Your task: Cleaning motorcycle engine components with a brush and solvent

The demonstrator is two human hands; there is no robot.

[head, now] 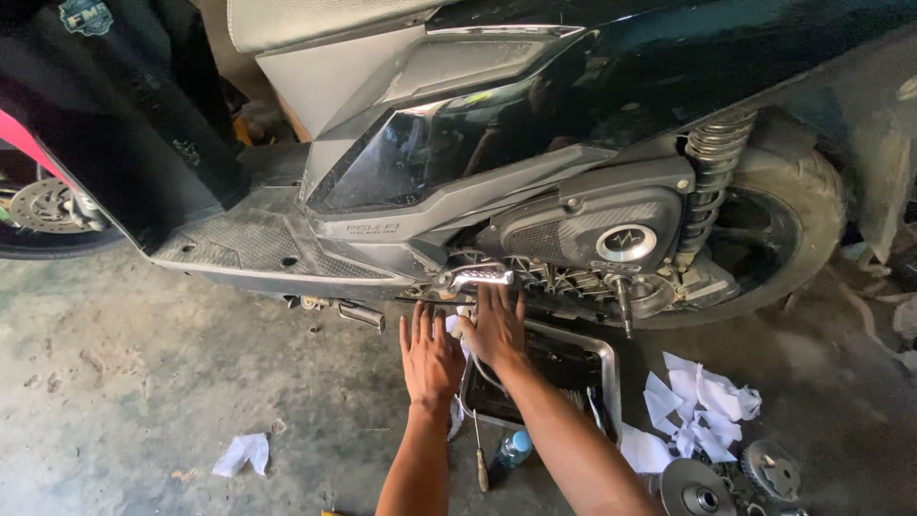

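Both sets of fingers are spread flat and grasp nothing: the right hand [495, 327] presses a white paper wad [457, 325] below the black scooter's grey engine case [583, 229], the left hand [430, 355] beside it. Wiping firmly over the dark metal tray [607, 368] on the concrete floor [143, 382] should catch drips.

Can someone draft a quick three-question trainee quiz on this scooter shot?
1. True or false: the left hand grips the wooden-handled screwdriver lying on the concrete floor.
2. Which lies under the black scooter's engine case? A) red bucket B) dark rectangular metal tray C) cardboard box
3. Where do the torn white paper scraps lie relative to the tray?

Key:
1. False. The hand is spread open, palm down, and holds nothing; the screwdriver lies apart, nearer the person.
2. B.
3. To its right in the head view, near the round metal pulley parts. The right hand reaches up beneath the silver footpeg.
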